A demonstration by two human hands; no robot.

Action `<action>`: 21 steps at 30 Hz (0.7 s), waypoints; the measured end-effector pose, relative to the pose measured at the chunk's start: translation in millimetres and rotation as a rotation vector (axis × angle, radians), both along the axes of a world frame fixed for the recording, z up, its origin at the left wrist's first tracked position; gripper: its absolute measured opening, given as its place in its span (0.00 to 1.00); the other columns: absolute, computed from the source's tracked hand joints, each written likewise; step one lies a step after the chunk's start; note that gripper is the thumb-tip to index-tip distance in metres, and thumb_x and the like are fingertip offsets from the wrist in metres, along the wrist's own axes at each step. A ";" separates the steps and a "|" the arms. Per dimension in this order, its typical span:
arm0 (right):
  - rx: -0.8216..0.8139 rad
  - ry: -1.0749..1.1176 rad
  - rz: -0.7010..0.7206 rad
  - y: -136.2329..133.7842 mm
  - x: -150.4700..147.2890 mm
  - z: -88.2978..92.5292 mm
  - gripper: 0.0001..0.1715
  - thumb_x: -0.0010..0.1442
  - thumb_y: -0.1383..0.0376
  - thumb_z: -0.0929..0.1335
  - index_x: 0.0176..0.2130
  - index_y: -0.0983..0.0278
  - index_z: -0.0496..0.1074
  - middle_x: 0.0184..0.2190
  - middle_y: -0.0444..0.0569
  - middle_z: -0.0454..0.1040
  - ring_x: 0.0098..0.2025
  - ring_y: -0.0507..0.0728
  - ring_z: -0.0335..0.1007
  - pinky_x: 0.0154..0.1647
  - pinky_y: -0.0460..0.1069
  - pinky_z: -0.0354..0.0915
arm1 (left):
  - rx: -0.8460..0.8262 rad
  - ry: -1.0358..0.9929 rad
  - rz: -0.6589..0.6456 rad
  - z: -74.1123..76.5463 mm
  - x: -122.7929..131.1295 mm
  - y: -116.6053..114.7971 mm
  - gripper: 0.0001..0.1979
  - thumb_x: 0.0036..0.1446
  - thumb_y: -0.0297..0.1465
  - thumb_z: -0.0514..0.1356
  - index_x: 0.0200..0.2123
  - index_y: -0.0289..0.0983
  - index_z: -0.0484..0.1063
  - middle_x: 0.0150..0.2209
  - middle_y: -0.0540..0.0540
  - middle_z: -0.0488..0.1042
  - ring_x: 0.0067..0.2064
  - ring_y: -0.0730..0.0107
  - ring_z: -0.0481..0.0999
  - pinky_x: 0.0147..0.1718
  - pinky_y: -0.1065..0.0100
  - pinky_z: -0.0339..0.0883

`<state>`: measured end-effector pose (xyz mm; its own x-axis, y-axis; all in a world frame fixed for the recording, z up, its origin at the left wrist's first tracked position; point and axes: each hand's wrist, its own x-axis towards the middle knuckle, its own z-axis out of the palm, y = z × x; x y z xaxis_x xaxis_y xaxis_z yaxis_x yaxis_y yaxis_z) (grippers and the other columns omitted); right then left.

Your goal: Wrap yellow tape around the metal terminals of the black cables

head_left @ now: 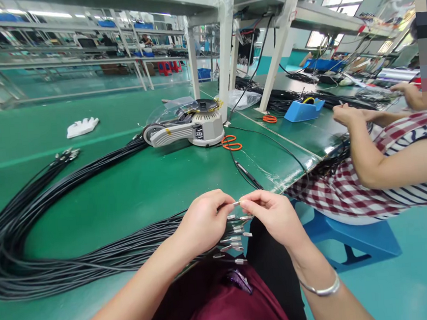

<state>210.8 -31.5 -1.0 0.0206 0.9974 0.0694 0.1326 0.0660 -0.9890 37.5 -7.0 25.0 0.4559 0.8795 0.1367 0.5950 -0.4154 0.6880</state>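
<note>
My left hand [208, 218] is closed in a pinch on the end of a black cable, whose small metal connector [236, 203] shows between my two hands. At the tip of that connector, my right hand [271, 213] pinches with thumb and forefinger. Just below my hands, several metal connectors [232, 240] stick out past the table's front edge. They belong to a thick bundle of black cables [105, 247] that runs left in a wide loop. The loop's other connector ends [67, 154] lie on the green mat at the left.
A tape dispenser [206, 126] stands on the green table [137, 185], near orange-handled scissors [231, 143] and a black pen-like tool [248, 174]. A white glove [83, 127] lies far left. On the right, a co-worker [401, 155] sits on a blue stool [356, 237] near a blue tape holder [303, 109].
</note>
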 end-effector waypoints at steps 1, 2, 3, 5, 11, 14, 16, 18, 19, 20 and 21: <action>0.001 -0.017 0.026 0.6 2.8 0.7 0.09 0.52 0.60 0.71 0.31 0.64 0.77 0.29 0.48 0.78 0.32 0.55 0.73 0.35 0.49 0.69 | 0.004 0.008 -0.005 0.4 0.5 0.4 0.09 0.57 0.27 0.54 0.32 0.37 0.75 0.32 0.48 0.76 0.36 0.69 0.73 0.37 0.69 0.63; 0.005 -0.039 0.057 1.2 5.6 1.1 0.10 0.52 0.60 0.71 0.32 0.64 0.77 0.30 0.48 0.79 0.33 0.56 0.74 0.36 0.49 0.70 | 0.004 0.013 -0.006 1.0 0.8 0.7 0.09 0.58 0.28 0.54 0.32 0.38 0.75 0.32 0.49 0.76 0.36 0.69 0.73 0.36 0.69 0.63; 0.012 -0.063 0.085 1.8 8.1 1.2 0.10 0.52 0.60 0.71 0.32 0.64 0.77 0.31 0.48 0.79 0.34 0.56 0.74 0.36 0.49 0.70 | -0.002 0.017 -0.007 1.7 1.1 1.1 0.09 0.58 0.28 0.54 0.32 0.38 0.74 0.32 0.49 0.76 0.36 0.69 0.73 0.36 0.70 0.63; 0.026 -0.107 0.115 2.8 11.6 0.3 0.10 0.54 0.59 0.70 0.32 0.64 0.77 0.31 0.48 0.78 0.33 0.56 0.73 0.36 0.50 0.70 | -0.028 0.025 -0.015 3.3 1.3 1.6 0.09 0.58 0.29 0.53 0.33 0.38 0.74 0.33 0.49 0.76 0.35 0.70 0.73 0.35 0.70 0.63; 0.061 -0.202 0.080 4.7 11.3 -2.1 0.09 0.54 0.60 0.70 0.32 0.64 0.75 0.29 0.47 0.77 0.32 0.55 0.73 0.34 0.49 0.69 | -0.071 0.049 -0.123 -0.1 -4.0 6.1 0.11 0.60 0.32 0.52 0.38 0.39 0.74 0.35 0.49 0.77 0.36 0.69 0.74 0.36 0.70 0.64; 0.156 -0.335 0.112 5.0 10.5 2.7 0.07 0.57 0.63 0.68 0.30 0.63 0.75 0.29 0.47 0.76 0.32 0.55 0.72 0.33 0.48 0.68 | -0.022 0.085 -0.131 -5.8 -5.7 9.2 0.11 0.61 0.31 0.52 0.37 0.39 0.75 0.35 0.48 0.77 0.36 0.70 0.74 0.35 0.71 0.63; 0.213 -0.399 0.118 5.1 10.3 6.1 0.07 0.58 0.64 0.67 0.30 0.62 0.75 0.29 0.47 0.76 0.32 0.55 0.72 0.34 0.48 0.67 | 0.009 0.096 -0.131 -8.5 -4.8 9.6 0.12 0.61 0.30 0.51 0.37 0.38 0.75 0.34 0.48 0.76 0.36 0.70 0.73 0.35 0.71 0.63; 0.238 -0.430 0.119 5.4 10.1 8.1 0.07 0.58 0.65 0.67 0.29 0.62 0.75 0.29 0.47 0.76 0.32 0.55 0.72 0.35 0.49 0.66 | 0.034 0.097 -0.130 -10.1 -2.6 8.6 0.12 0.62 0.29 0.52 0.36 0.37 0.75 0.33 0.48 0.75 0.35 0.71 0.73 0.35 0.71 0.63; 0.241 -0.435 0.120 5.7 9.8 8.4 0.07 0.58 0.65 0.67 0.29 0.62 0.74 0.29 0.47 0.76 0.32 0.56 0.72 0.35 0.49 0.66 | 0.044 0.094 -0.128 -10.6 -1.4 7.8 0.11 0.61 0.29 0.52 0.36 0.37 0.75 0.32 0.48 0.75 0.35 0.71 0.73 0.35 0.71 0.63; 0.240 -0.436 0.122 5.9 9.4 8.4 0.07 0.58 0.65 0.67 0.29 0.62 0.74 0.29 0.47 0.76 0.32 0.56 0.72 0.35 0.49 0.66 | 0.055 0.091 -0.123 -11.1 -0.1 7.0 0.11 0.61 0.28 0.52 0.36 0.37 0.75 0.32 0.48 0.75 0.35 0.71 0.72 0.35 0.71 0.63; 0.233 -0.436 0.125 6.2 8.8 8.1 0.07 0.58 0.65 0.67 0.29 0.62 0.74 0.29 0.46 0.77 0.32 0.55 0.72 0.35 0.49 0.66 | 0.067 0.088 -0.116 -11.6 1.0 6.2 0.11 0.61 0.28 0.52 0.35 0.37 0.75 0.31 0.48 0.75 0.34 0.71 0.72 0.35 0.71 0.63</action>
<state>219.6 -25.3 7.1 -0.1783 0.9473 0.2662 0.5071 0.3203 -0.8001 38.5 -0.8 13.4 0.5670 0.8103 0.1478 0.5972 -0.5280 0.6038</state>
